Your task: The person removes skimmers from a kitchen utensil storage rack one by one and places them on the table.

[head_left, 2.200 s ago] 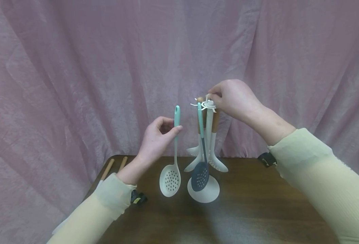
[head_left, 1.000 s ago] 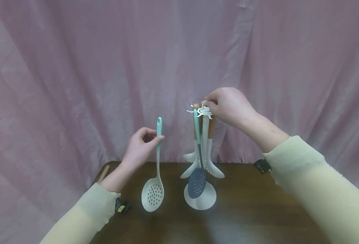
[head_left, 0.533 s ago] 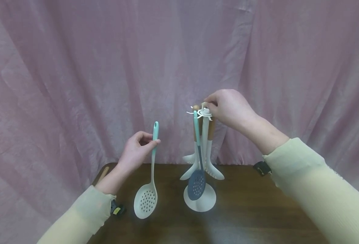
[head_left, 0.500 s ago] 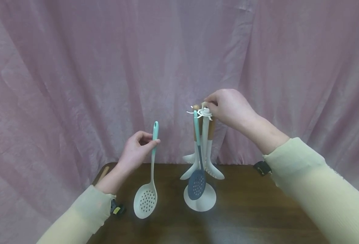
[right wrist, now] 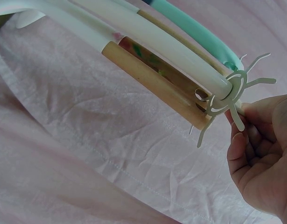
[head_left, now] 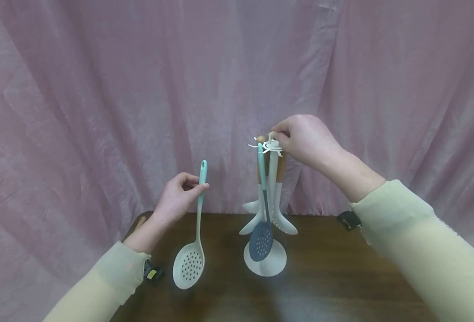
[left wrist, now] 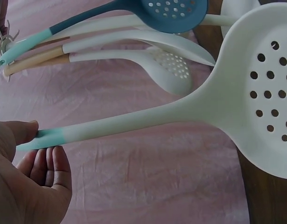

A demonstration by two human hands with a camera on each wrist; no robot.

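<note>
The left hand's (head_left: 178, 201) grip is a pinch: thumb and fingers close on the teal end of a white slotted spoon (head_left: 190, 268), just below the hanging hole at the tip of the handle. In the left wrist view the same pinch shows, thumb on top and fingers (left wrist: 50, 163) curled under the teal tip. The spoon hangs from this grip almost straight down, so its long axis runs close to vertical, leaning a little: handle end up, perforated bowl down, low over the dark surface (head_left: 341, 277); whether the bowl touches it cannot be told.

The right hand's (head_left: 307, 138) grip is also closed, its fingertips (right wrist: 241, 140) pinching the top of the utensil stand (head_left: 266, 264), at the white ring of hooks (right wrist: 232, 91) that crowns the post.

The stand lies to the right of the held spoon, apart from it, with open air between. The left hand is the nearer to the spoon; the right hand is already on the hooks. The spoon's hole sits lower than the hook ring and to its left.

On the stand hang a dark blue skimmer (head_left: 261, 237) with a teal handle and white tools with wooden handles (right wrist: 152, 79), all pointing down, parallel to the held spoon.

Behind hangs a pink curtain (head_left: 100, 89).
</note>
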